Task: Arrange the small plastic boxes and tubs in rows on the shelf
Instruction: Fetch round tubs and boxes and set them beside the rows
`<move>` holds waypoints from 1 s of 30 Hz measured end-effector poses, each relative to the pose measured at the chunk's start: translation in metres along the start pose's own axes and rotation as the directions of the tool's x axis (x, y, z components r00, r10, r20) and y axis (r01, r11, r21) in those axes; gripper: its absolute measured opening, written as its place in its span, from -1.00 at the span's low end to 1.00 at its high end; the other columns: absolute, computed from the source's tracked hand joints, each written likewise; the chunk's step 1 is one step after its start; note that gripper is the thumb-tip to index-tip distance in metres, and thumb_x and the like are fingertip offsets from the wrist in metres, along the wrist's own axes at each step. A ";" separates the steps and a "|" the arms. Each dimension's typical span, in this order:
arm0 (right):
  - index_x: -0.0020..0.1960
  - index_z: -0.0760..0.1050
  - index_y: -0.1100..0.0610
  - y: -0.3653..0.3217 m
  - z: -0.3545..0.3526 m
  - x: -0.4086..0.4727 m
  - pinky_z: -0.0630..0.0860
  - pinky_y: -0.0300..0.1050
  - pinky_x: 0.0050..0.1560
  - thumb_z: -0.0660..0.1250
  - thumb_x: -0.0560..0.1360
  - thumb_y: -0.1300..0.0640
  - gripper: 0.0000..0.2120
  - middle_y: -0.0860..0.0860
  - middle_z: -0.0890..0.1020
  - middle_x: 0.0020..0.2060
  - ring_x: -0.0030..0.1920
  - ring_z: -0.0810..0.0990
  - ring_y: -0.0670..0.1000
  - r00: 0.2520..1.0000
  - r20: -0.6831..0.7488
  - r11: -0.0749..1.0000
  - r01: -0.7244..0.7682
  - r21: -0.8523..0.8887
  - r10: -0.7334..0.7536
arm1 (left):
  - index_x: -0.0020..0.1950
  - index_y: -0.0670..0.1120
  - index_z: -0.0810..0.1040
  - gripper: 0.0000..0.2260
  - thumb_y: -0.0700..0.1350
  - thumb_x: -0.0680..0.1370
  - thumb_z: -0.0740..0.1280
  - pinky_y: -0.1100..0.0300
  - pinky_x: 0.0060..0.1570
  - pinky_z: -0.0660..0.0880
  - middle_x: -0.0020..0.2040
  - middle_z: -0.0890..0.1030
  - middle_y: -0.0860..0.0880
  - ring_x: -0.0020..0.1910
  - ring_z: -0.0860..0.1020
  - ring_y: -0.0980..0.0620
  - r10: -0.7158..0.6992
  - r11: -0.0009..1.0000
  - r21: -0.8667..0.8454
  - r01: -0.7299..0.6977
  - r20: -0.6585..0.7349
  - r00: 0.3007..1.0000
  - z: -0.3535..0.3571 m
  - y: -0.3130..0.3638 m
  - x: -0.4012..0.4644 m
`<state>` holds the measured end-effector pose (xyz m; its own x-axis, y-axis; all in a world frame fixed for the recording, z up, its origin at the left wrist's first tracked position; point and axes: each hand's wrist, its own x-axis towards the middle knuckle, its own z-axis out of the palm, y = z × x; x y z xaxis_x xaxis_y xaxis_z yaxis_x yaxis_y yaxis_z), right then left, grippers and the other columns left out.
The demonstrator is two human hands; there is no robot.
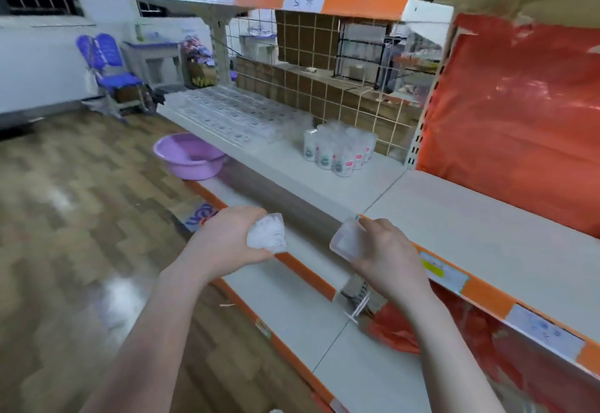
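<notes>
My left hand [227, 240] grips a small clear plastic tub [268, 234] in front of the lower shelves. A second clear tub [347, 242] is held in my right hand [386, 256], close to the orange front edge of the middle shelf [454, 224]. Further back on that shelf, several flat clear boxes [227, 113] lie in rows at the left. A cluster of several labelled clear tubs [339, 149] stands to their right, near the wire back panel.
A purple basin [191, 156] sits at the left end of the shelf below. An orange plastic bag [396, 331] lies on the lower shelf [292, 302] under my right forearm. Red sheeting [519, 120] covers the bay on the right. A blue chair [110, 65] stands on the wood floor.
</notes>
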<state>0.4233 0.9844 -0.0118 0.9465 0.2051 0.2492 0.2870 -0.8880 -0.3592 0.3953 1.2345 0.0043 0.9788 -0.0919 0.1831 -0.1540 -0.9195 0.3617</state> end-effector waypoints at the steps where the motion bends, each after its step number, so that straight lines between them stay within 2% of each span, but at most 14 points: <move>1: 0.22 0.44 0.12 -0.008 0.007 0.010 0.34 -0.09 0.04 0.37 0.35 0.14 -0.56 0.07 0.52 0.08 0.14 0.47 0.13 1.000 0.002 1.000 0.007 0.003 -0.007 | 0.13 -0.01 0.51 -0.40 0.33 0.23 0.31 0.13 -0.04 0.42 -0.04 0.50 0.10 -0.03 0.46 0.08 -0.008 1.000 -0.003 0.008 -0.008 1.000 -0.002 -0.012 0.004; 3: 0.22 0.44 0.12 -0.025 0.022 0.033 0.35 -0.08 0.03 0.36 0.35 0.14 -0.56 0.06 0.51 0.08 0.14 0.47 0.13 1.000 0.011 1.000 0.022 0.023 -0.022 | 0.20 0.02 0.49 -0.42 0.26 0.26 0.39 0.24 -0.06 0.32 -0.03 0.44 0.15 -0.01 0.40 0.14 -0.035 0.999 -0.006 0.035 -0.003 0.999 -0.006 -0.036 0.015; 5: 0.23 0.43 0.13 -0.041 0.037 0.059 0.36 -0.07 0.03 0.36 0.34 0.15 -0.55 0.07 0.51 0.09 0.14 0.46 0.13 0.999 0.022 0.998 0.034 0.045 -0.035 | 0.24 0.03 0.47 -0.45 0.17 0.31 0.45 0.24 -0.03 0.31 0.00 0.44 0.14 0.05 0.43 0.11 -0.062 0.998 0.017 0.062 0.007 0.998 -0.011 -0.063 0.031; 9: 0.21 0.44 0.16 -0.072 0.071 0.123 0.38 -0.07 0.00 0.34 0.31 0.21 -0.55 0.09 0.51 0.07 0.11 0.47 0.15 0.999 0.010 0.995 0.042 0.086 -0.043 | 0.27 0.01 0.46 -0.46 0.11 0.34 0.48 0.15 0.11 0.40 0.14 0.52 0.08 0.14 0.47 0.06 -0.099 0.994 0.051 0.099 0.009 0.995 -0.023 -0.115 0.077; 13: 0.14 0.44 0.12 -0.106 0.099 0.189 0.37 -0.09 -0.07 0.30 0.31 0.20 -0.61 0.06 0.50 0.01 0.07 0.47 0.13 0.998 0.050 0.994 0.018 0.106 -0.023 | 0.17 -0.07 0.50 -0.55 0.06 0.36 0.49 0.00 0.04 0.48 0.06 0.56 0.02 0.02 0.57 -0.02 -0.116 0.992 0.064 0.113 0.052 0.992 -0.047 -0.163 0.133; 15: 0.15 0.44 0.11 -0.122 0.108 0.222 0.38 -0.09 -0.05 0.29 0.33 0.19 -0.62 0.05 0.50 0.03 0.08 0.47 0.12 0.997 0.065 0.995 0.022 0.095 -0.028 | 0.16 -0.04 0.50 -0.57 0.03 0.36 0.49 0.05 0.01 0.48 0.05 0.56 0.04 0.01 0.55 0.01 -0.103 0.991 0.086 0.100 0.031 0.994 -0.061 -0.184 0.160; 22: 0.24 0.43 0.17 -0.174 0.128 0.312 0.42 -0.07 0.08 0.34 0.35 0.13 -0.54 0.11 0.49 0.14 0.17 0.45 0.14 0.993 0.104 0.997 0.038 0.071 -0.046 | 0.31 0.00 0.43 -0.46 0.00 0.37 0.48 0.25 -0.08 0.29 0.18 0.49 0.06 0.15 0.46 0.04 -0.129 0.988 0.082 0.129 -0.014 0.992 -0.094 -0.260 0.219; 26: 0.24 0.43 0.15 -0.206 0.149 0.351 0.44 -0.08 0.04 0.33 0.32 0.15 -0.52 0.09 0.49 0.14 0.15 0.46 0.12 0.993 0.118 0.999 0.022 0.028 -0.025 | 0.33 -0.02 0.43 -0.45 0.00 0.37 0.47 0.09 0.07 0.44 0.15 0.50 0.02 0.11 0.46 0.03 -0.114 0.993 0.020 0.114 0.003 0.993 -0.106 -0.311 0.258; 30: 0.26 0.42 0.16 -0.239 0.181 0.391 0.45 -0.07 0.05 0.31 0.32 0.19 -0.50 0.09 0.49 0.15 0.17 0.46 0.13 0.991 0.130 0.999 -0.041 -0.024 0.043 | 0.34 -0.04 0.43 -0.40 0.01 0.34 0.50 0.12 0.16 0.38 0.22 0.50 0.00 0.19 0.46 0.01 -0.060 0.998 0.007 0.060 -0.014 0.998 -0.116 -0.375 0.302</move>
<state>0.7514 1.3511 0.0091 0.9692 0.2180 0.1147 0.2447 -0.9053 -0.3472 0.7331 1.5960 0.0297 0.9843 -0.0311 0.1740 -0.0939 -0.9259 0.3658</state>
